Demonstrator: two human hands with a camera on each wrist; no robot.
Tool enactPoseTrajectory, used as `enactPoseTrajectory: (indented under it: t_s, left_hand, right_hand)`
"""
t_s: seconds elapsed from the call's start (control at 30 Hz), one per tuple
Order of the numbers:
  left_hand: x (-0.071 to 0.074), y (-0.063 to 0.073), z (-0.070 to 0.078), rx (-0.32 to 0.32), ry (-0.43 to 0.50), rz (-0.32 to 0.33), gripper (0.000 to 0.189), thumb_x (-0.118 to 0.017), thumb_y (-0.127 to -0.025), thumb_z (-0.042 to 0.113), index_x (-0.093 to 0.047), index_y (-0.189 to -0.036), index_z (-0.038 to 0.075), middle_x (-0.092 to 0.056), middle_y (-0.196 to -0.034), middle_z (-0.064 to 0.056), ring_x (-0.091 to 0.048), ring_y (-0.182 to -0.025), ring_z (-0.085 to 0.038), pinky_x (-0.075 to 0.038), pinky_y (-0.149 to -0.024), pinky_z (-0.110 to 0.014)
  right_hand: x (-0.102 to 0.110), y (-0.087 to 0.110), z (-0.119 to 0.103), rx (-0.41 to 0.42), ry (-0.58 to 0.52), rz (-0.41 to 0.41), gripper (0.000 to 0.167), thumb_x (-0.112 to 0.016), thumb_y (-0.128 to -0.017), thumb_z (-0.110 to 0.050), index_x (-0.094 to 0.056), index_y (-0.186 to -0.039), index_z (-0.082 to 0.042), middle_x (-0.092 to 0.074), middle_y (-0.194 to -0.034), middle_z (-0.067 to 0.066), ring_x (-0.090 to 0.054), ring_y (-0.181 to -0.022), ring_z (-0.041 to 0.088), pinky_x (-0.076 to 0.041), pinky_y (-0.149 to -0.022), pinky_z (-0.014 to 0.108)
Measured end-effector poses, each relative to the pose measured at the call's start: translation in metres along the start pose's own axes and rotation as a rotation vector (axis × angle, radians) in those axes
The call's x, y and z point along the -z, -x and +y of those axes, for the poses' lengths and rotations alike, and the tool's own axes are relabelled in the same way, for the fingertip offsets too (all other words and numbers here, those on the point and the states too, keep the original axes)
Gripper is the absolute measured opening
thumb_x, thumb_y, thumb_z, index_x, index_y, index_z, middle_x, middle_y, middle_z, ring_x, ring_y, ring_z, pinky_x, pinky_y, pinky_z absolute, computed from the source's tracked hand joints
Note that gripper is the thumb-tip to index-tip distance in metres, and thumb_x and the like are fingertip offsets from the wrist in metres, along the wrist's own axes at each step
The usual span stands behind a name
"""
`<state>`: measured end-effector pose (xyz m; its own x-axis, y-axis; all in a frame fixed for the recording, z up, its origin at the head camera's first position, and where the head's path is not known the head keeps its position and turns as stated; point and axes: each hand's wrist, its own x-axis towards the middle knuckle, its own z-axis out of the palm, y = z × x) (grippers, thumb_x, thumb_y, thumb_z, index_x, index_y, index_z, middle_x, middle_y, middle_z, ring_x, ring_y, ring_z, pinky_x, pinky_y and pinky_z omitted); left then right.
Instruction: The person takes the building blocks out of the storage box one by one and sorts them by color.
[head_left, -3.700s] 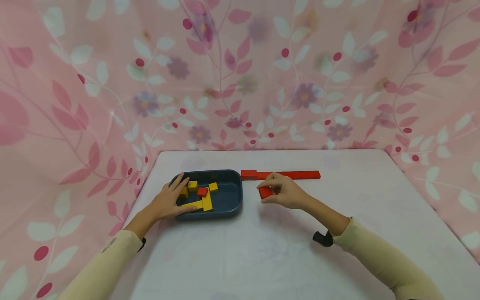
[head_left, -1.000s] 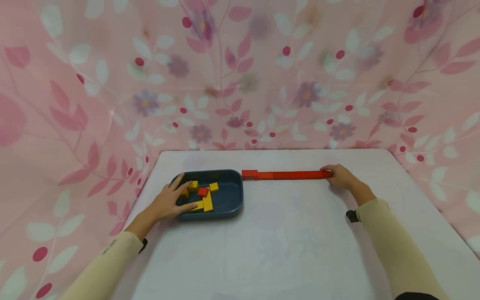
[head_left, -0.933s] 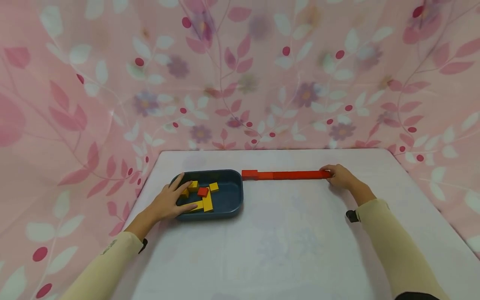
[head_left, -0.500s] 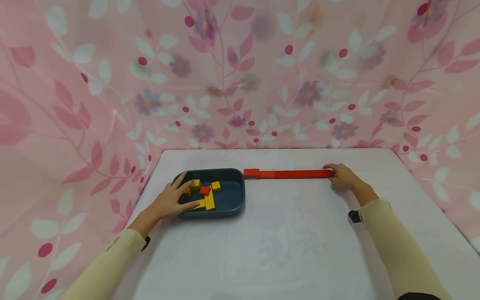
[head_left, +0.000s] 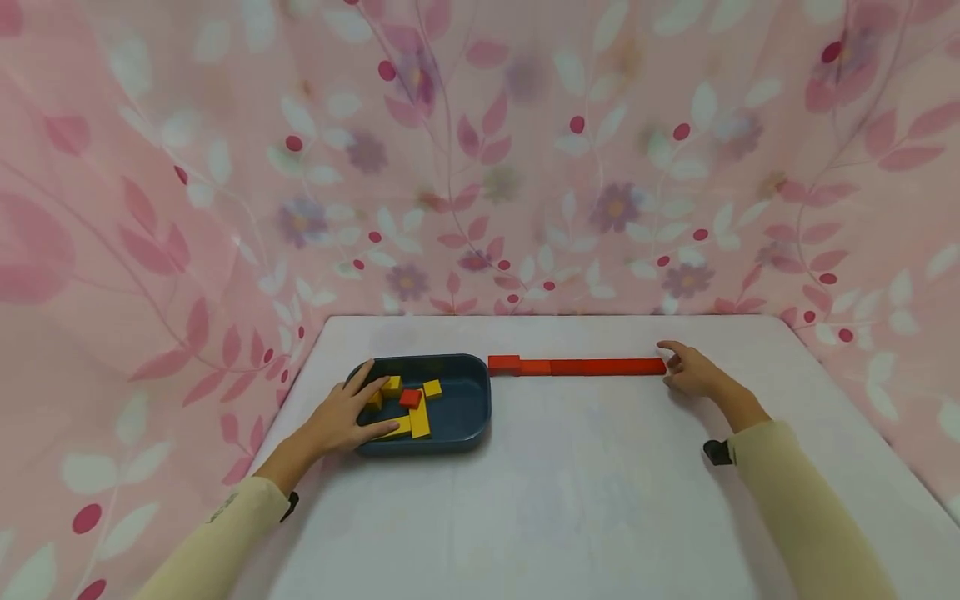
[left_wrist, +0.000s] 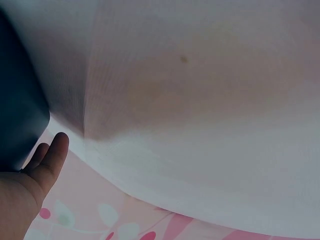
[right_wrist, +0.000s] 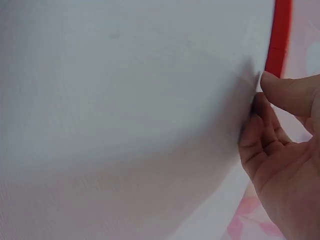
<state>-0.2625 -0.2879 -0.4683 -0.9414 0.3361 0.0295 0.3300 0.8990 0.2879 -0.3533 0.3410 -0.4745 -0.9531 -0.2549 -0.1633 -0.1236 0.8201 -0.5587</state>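
Observation:
A dark blue tray (head_left: pixel 461 404) stands on the left of the table in the head view. My left hand (head_left: pixel 336 419) rests over its left end, thumb across the front rim and fingers spread. In the left wrist view, fingers (left_wrist: pixel 52 159) stretch along the tray's outside. Inside lie several yellow blocks (head_left: pixel 419 417) and one red block (head_left: pixel 410 399). Right of the tray runs a straight row of red blocks (head_left: pixel 607 367), its left end block taller. My right hand (head_left: pixel 696 373) is just off the row's right end, holding nothing, with thumb and forefinger apart.
A white cloth covers the table (head_left: pixel 555 500), whose back edge meets a pink floral curtain (head_left: pixel 480 167). The same curtain hangs at both sides. Dark wrist cameras (head_left: pixel 717 452) sit near both cuffs.
My right hand has carried a red block from near the row's middle to its right end, lengthening the row, and has now let go. The left hand keeps its place on the tray.

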Motion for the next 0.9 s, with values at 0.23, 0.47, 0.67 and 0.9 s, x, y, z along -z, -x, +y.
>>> enactPoseTrajectory:
  t_s: [0.23,0.47,0.67,0.9]
  left_hand:
    - [0.002,-0.001,0.003,-0.01,-0.014,-0.013,0.089,-0.059,-0.083,0.072,-0.037,-0.153,0.022,-0.01,-0.167,-0.011,-0.042,-0.13,-0.047,-0.044,-0.099,-0.066]
    - [0.0,0.003,0.002,0.01,0.003,-0.023,0.092,-0.059,-0.082,0.073,-0.034,-0.155,0.022,-0.009,-0.167,-0.01,-0.04,-0.132,-0.048,-0.042,-0.101,-0.067]
    - [-0.001,0.001,0.001,0.033,0.017,-0.024,0.095,-0.059,-0.082,0.074,-0.03,-0.156,0.023,-0.008,-0.168,-0.009,-0.038,-0.133,-0.047,-0.041,-0.103,-0.067]
    - [0.0,0.001,0.0,0.025,0.007,-0.03,0.096,-0.059,-0.082,0.074,-0.03,-0.156,0.022,-0.008,-0.167,-0.01,-0.038,-0.133,-0.048,-0.041,-0.102,-0.067]
  right_hand:
    - [0.001,0.01,-0.015,0.02,0.001,0.231,0.069,-0.064,-0.093,-0.016,-0.03,-0.149,0.005,-0.034,-0.136,0.041,-0.05,-0.113,0.051,-0.049,-0.093,0.063]
    - [-0.021,-0.001,-0.084,0.24,0.078,0.4,0.068,-0.071,-0.087,-0.015,-0.039,-0.145,0.0,-0.031,-0.142,0.036,-0.044,-0.119,0.053,-0.04,-0.099,0.071]
    - [-0.051,-0.007,-0.152,0.403,0.09,0.321,0.068,-0.075,-0.086,-0.018,-0.042,-0.145,-0.008,-0.031,-0.147,0.026,-0.048,-0.121,0.044,-0.046,-0.101,0.062]
    - [-0.094,-0.003,-0.212,0.5,0.093,0.173,0.063,-0.073,-0.09,-0.022,-0.044,-0.146,-0.015,-0.034,-0.151,0.017,-0.051,-0.128,0.035,-0.053,-0.099,0.046]
